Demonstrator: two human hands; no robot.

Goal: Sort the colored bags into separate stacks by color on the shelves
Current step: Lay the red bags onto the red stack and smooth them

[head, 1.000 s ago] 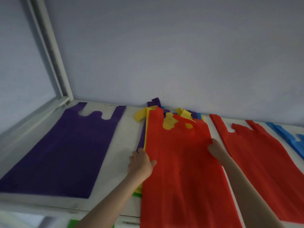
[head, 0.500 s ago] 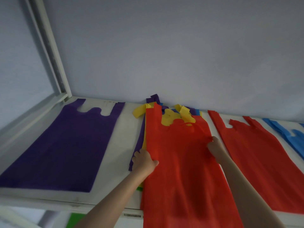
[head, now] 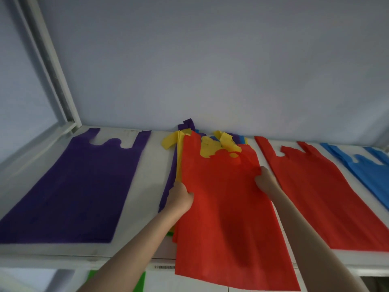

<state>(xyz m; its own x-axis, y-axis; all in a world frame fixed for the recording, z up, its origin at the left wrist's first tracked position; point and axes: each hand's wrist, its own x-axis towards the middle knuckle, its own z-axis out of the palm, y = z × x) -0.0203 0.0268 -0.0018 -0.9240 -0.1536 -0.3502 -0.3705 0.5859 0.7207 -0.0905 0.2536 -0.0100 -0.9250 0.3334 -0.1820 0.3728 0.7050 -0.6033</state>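
A red bag (head: 227, 211) lies on top of the mixed pile in the middle of the white shelf (head: 145, 199). My left hand (head: 181, 197) pinches its left edge and my right hand (head: 265, 180) grips its right edge. The bag's bottom hangs over the shelf's front edge. Under it show yellow bags (head: 212, 144) and the edge of a purple bag (head: 168, 186), with bits of blue at the back. The purple stack (head: 77, 186) lies flat at the left, the red stack (head: 328, 190) to the right, and the blue stack (head: 370, 171) at the far right.
A white upright post (head: 52, 66) stands at the shelf's back left corner. The grey wall (head: 210, 60) closes the back. Something green (head: 139, 279) shows below the shelf's front edge, beside a barcode label (head: 164, 267).
Both hands have closed on the edges of the top red bag and drawn it toward me; its bottom now hangs further over the shelf's front. The view has shifted down a little.
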